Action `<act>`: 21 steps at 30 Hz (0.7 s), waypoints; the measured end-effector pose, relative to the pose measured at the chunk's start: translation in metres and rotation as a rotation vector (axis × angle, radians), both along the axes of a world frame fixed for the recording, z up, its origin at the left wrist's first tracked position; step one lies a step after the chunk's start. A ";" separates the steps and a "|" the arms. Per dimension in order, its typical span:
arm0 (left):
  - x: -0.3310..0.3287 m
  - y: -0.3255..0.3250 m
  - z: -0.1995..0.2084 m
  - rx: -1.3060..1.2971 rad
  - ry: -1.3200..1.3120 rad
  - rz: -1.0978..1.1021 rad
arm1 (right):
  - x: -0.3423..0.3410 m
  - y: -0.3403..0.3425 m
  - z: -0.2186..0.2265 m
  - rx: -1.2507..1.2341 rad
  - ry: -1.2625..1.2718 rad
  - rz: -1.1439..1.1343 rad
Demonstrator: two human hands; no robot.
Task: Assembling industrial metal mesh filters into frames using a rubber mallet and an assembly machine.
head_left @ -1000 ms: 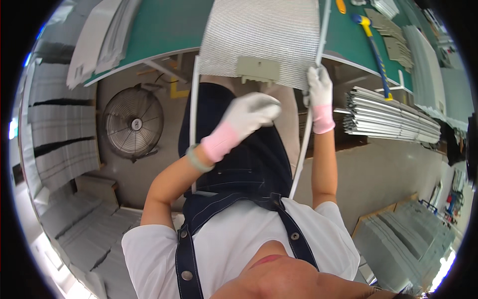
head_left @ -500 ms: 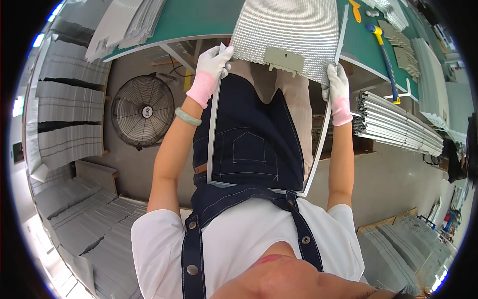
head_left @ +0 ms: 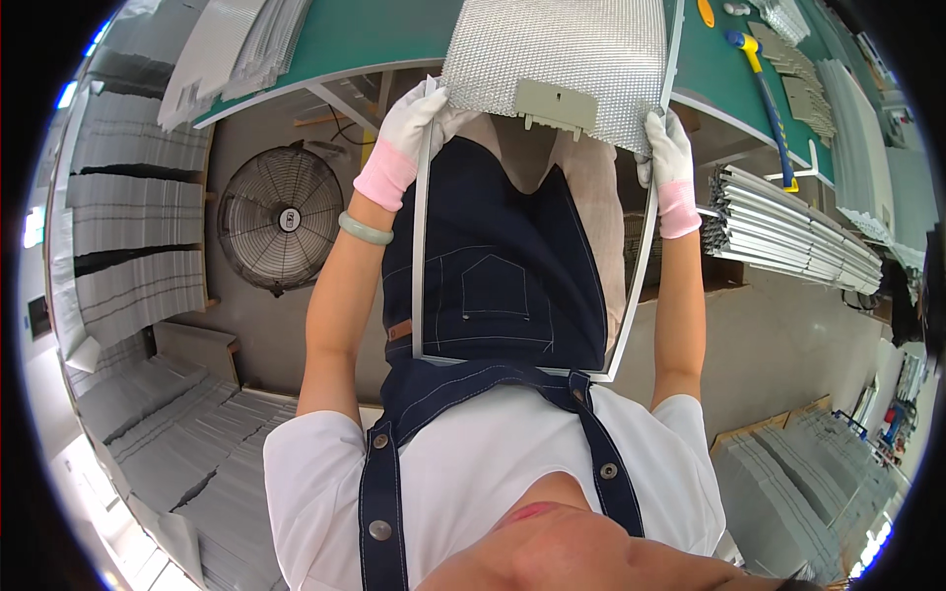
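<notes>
A U-shaped thin metal frame rests with its closed end against my apron, its two long sides running away from me. My left hand, in a white glove with a pink cuff, is closed round the free end of the left side, by the corner of a silvery mesh panel. My right hand, gloved alike, grips the right side where the panel's right edge lies along it. On the panel's near edge sits a beige-grey plate with small tabs. The left side stands apart from the panel's left edge.
The panel's far part lies over a green-topped table. A yellow-and-blue hammer, beige plates and stacked mesh sheets lie there. Metal strips are bundled at right; a floor fan stands at left.
The panel with its plate has shifted slightly left and away from me. My left hand has moved a little left and farther away, and my right hand slightly away, both keeping hold.
</notes>
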State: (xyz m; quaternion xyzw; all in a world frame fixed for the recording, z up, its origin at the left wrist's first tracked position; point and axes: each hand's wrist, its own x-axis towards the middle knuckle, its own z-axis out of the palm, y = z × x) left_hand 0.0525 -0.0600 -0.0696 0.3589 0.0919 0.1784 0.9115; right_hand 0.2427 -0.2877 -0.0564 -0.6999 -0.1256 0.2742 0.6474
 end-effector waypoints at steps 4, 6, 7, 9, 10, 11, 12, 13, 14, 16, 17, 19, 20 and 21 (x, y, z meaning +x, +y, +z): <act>0.003 -0.001 -0.005 0.166 0.066 0.038 | 0.001 0.003 0.002 -0.059 -0.008 0.009; 0.005 -0.002 0.000 0.212 0.079 0.048 | 0.007 0.002 -0.002 -0.088 -0.005 0.046; 0.010 -0.002 0.007 0.161 0.163 0.044 | 0.015 0.001 -0.010 -0.065 -0.057 0.023; 0.013 -0.001 0.011 0.109 0.245 0.040 | 0.024 0.001 -0.021 0.070 0.017 0.021; 0.014 0.001 0.010 0.178 0.336 0.044 | 0.024 0.004 -0.023 0.172 0.077 0.063; 0.013 0.003 0.009 0.246 0.427 0.050 | 0.025 0.007 -0.024 0.273 0.139 0.107; 0.012 0.007 -0.001 0.246 0.388 0.041 | 0.023 0.006 -0.026 0.254 0.204 0.087; 0.011 0.003 0.004 0.283 0.409 0.034 | 0.020 0.001 -0.028 0.226 0.165 0.099; 0.004 -0.006 0.011 0.322 0.432 0.030 | 0.014 -0.004 -0.027 0.260 0.202 0.112; -0.011 -0.018 0.015 0.277 0.477 0.010 | -0.001 -0.012 -0.023 0.224 0.210 0.061; -0.016 -0.022 0.012 0.267 0.503 0.004 | -0.013 -0.016 -0.019 0.222 0.215 0.046; -0.027 -0.029 0.014 0.312 0.530 -0.005 | -0.029 -0.024 -0.012 0.164 0.200 0.030; -0.034 -0.035 0.017 0.337 0.549 -0.026 | -0.037 -0.031 -0.009 0.141 0.196 0.033; -0.041 -0.041 0.021 0.317 0.564 -0.018 | -0.042 -0.040 -0.014 0.023 0.129 0.035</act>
